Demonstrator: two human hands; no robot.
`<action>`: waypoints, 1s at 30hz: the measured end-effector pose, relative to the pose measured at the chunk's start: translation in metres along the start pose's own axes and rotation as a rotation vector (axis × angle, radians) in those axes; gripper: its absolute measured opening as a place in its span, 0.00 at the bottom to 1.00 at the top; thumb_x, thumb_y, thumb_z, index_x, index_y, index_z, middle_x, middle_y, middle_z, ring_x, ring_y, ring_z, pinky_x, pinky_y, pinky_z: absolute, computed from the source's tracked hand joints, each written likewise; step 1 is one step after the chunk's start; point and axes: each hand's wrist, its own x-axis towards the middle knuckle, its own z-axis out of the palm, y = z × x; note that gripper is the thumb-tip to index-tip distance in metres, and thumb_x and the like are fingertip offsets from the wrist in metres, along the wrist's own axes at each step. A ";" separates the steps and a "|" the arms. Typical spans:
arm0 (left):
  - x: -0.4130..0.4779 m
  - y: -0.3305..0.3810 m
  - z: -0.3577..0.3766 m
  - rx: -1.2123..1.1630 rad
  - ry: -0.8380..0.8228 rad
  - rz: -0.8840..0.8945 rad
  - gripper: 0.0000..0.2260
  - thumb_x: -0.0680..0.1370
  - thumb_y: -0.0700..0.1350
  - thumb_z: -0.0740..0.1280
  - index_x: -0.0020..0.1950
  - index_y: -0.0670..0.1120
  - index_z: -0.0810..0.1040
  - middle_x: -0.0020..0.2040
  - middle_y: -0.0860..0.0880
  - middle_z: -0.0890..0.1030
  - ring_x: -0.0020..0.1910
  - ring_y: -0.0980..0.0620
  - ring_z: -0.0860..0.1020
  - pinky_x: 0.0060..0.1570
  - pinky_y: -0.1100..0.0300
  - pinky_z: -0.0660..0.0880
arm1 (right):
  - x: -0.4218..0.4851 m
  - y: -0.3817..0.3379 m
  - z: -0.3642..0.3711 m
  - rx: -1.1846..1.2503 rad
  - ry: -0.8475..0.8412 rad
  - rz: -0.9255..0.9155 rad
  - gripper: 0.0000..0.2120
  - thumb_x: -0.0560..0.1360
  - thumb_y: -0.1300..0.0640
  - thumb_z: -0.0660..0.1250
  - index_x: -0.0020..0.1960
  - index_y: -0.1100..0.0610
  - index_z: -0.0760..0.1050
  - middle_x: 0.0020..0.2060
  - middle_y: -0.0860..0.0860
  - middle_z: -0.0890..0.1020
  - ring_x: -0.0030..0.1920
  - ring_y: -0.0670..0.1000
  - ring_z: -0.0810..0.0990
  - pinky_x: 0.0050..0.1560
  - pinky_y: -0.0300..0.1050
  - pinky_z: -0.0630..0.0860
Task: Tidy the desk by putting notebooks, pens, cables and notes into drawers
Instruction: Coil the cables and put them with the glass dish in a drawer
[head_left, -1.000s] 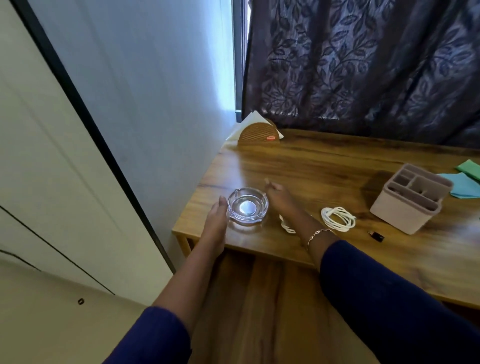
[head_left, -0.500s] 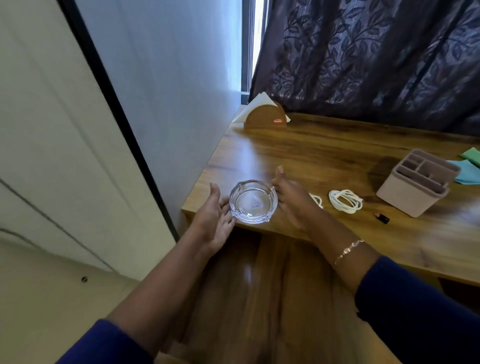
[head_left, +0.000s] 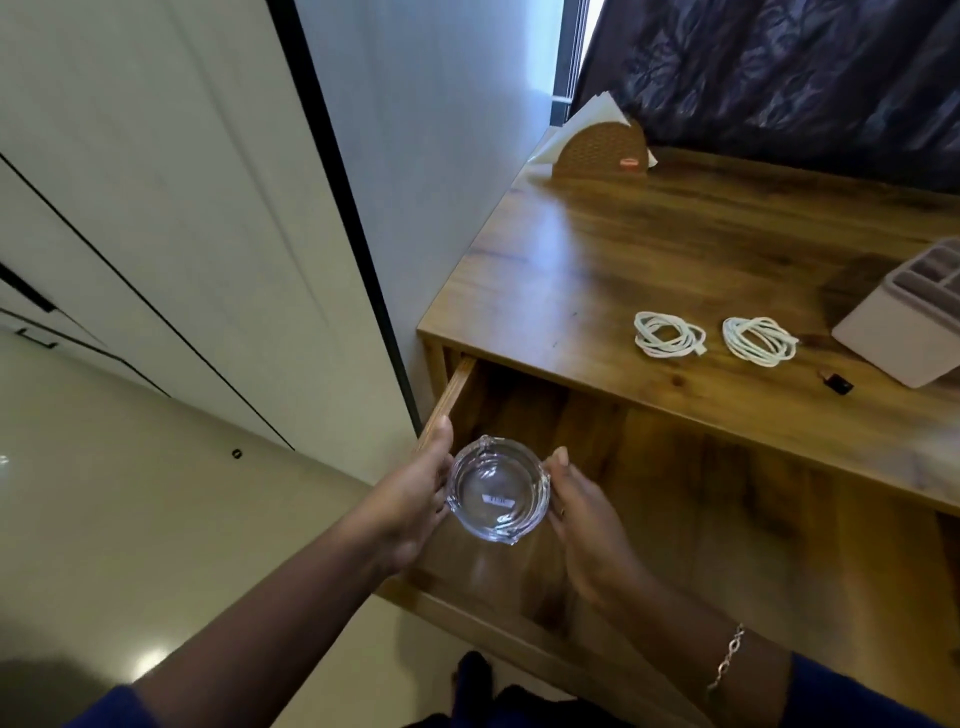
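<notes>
Wooden desk (head_left: 649, 249) with drawer (head_left: 675, 519) open. A glass ashtray (head_left: 497, 491) is held over the drawer, clasped at its rim between left hand (head_left: 410, 499) and right hand (head_left: 592, 525). 2 coiled cables (head_left: 667, 335) (head_left: 759, 340) are seen on the desk top.
</notes>
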 end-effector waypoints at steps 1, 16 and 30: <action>0.000 -0.004 0.002 0.035 0.026 -0.012 0.30 0.79 0.59 0.50 0.75 0.42 0.56 0.73 0.44 0.65 0.71 0.48 0.64 0.67 0.58 0.61 | -0.001 0.006 0.001 -0.007 -0.013 0.013 0.13 0.79 0.49 0.53 0.52 0.51 0.75 0.48 0.46 0.81 0.52 0.44 0.78 0.53 0.37 0.71; 0.024 -0.040 -0.010 0.054 0.108 -0.096 0.17 0.79 0.59 0.52 0.42 0.50 0.73 0.44 0.48 0.79 0.51 0.47 0.77 0.61 0.50 0.71 | 0.003 0.051 0.010 -0.170 -0.064 0.195 0.17 0.79 0.48 0.55 0.61 0.55 0.73 0.51 0.45 0.79 0.51 0.39 0.76 0.44 0.26 0.70; 0.028 -0.053 0.025 0.514 0.155 0.191 0.30 0.79 0.56 0.57 0.76 0.46 0.52 0.77 0.48 0.51 0.75 0.47 0.54 0.71 0.50 0.58 | 0.003 0.031 -0.013 -0.518 -0.022 -0.024 0.20 0.79 0.53 0.58 0.70 0.58 0.65 0.67 0.51 0.70 0.66 0.47 0.68 0.60 0.31 0.62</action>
